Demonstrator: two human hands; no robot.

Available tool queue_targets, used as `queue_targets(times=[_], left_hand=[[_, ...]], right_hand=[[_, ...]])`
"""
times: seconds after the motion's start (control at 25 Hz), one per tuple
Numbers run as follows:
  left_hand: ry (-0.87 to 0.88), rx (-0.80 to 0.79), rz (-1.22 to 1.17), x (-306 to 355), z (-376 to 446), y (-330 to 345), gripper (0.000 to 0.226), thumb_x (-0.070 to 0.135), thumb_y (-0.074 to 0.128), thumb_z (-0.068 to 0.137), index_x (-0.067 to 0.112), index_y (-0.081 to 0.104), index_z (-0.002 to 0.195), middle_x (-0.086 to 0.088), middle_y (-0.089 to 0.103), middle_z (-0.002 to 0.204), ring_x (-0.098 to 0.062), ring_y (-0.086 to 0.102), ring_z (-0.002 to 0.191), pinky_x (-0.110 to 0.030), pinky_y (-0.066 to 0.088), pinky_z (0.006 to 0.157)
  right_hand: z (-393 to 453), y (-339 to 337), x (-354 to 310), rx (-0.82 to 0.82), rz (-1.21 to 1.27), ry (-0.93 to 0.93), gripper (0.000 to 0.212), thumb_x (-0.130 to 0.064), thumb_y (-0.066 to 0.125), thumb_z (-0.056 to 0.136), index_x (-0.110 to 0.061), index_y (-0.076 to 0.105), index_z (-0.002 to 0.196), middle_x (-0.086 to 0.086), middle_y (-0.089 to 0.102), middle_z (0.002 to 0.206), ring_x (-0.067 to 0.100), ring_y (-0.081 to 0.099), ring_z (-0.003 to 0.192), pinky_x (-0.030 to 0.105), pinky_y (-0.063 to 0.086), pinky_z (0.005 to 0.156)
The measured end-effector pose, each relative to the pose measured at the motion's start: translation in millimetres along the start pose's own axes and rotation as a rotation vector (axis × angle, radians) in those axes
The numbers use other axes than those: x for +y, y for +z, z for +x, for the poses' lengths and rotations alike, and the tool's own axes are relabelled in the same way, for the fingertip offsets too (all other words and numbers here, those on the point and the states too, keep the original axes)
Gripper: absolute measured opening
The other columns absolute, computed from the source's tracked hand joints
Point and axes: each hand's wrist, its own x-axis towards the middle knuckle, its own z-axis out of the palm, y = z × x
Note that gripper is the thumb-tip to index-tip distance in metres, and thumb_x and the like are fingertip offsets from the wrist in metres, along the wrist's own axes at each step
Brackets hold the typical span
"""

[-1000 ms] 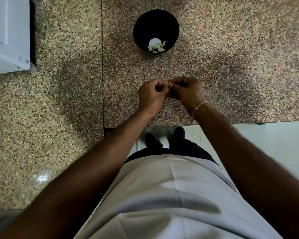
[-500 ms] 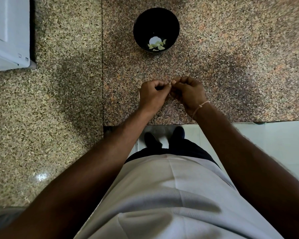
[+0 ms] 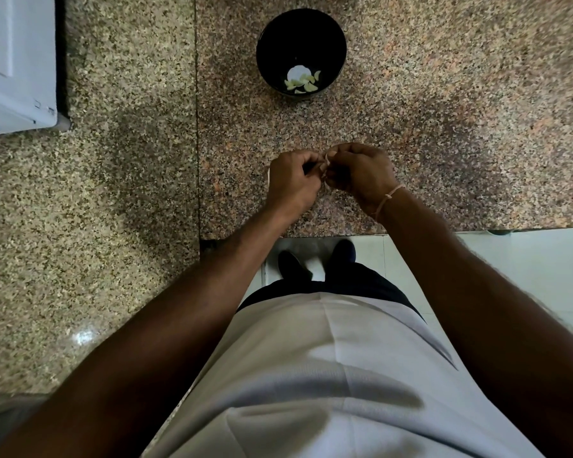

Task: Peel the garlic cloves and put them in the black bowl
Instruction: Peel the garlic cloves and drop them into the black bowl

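From your head camera, your left hand (image 3: 293, 183) and right hand (image 3: 361, 175) meet knuckle to knuckle above the granite counter (image 3: 444, 127), both with curled fingers pinching one small garlic clove (image 3: 326, 162) between them. It is too hidden to tell which way its long axis points. The black bowl (image 3: 336, 34) stands well beyond your hands, with peeled cloves (image 3: 303, 83) lying at its bottom.

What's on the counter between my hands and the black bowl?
Head view: only bare speckled counter lies between the hands and the black bowl.
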Motion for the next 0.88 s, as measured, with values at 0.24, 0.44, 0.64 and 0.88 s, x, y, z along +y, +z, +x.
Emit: queue_targets(times=[0.24,0.44,0.64,0.88], left_hand=[[-0.135,0.105,-0.18,-5,3,2,0.008,0.012,0.07,0.097,0.009,0.073,0.09,0.0,0.072,0.084,-0.007,0.065,0.073,-0.021,0.055,0.065],[-0.149,0.115,-0.251,-6,2,1,0.007,0.012,0.075,0.091,0.009,0.076,0.084,-0.004,0.076,0.081,-0.018,0.072,0.076,-0.039,0.064,0.074],[-0.181,0.083,-0.347,-6,0,0,0.008,0.013,0.075,0.091,0.007,0.078,0.086,-0.008,0.077,0.079,-0.019,0.072,0.072,-0.046,0.064,0.073],[-0.11,0.104,-0.246,-4,2,-1,0.011,0.015,0.08,0.089,0.004,0.077,0.087,-0.006,0.076,0.079,-0.013,0.07,0.069,-0.028,0.06,0.065]], right_hand=[[-2,2,0,-0.006,0.115,0.011,0.005,-0.006,0.071,0.095,-0.003,0.067,0.095,0.013,0.069,0.082,0.019,0.07,0.071,0.031,0.061,0.068],[1,2,8,0.007,0.054,-0.034,0.016,-0.009,0.074,0.093,0.001,0.068,0.103,0.012,0.068,0.08,0.017,0.068,0.068,0.027,0.059,0.064],[3,1,10,0.066,-0.059,-0.118,0.005,-0.007,0.075,0.092,-0.005,0.071,0.091,0.012,0.07,0.077,0.02,0.069,0.068,0.032,0.061,0.066],[-2,3,12,0.077,-0.284,-0.284,0.007,-0.01,0.075,0.093,-0.005,0.075,0.098,0.012,0.076,0.084,0.019,0.075,0.072,0.028,0.061,0.065]])
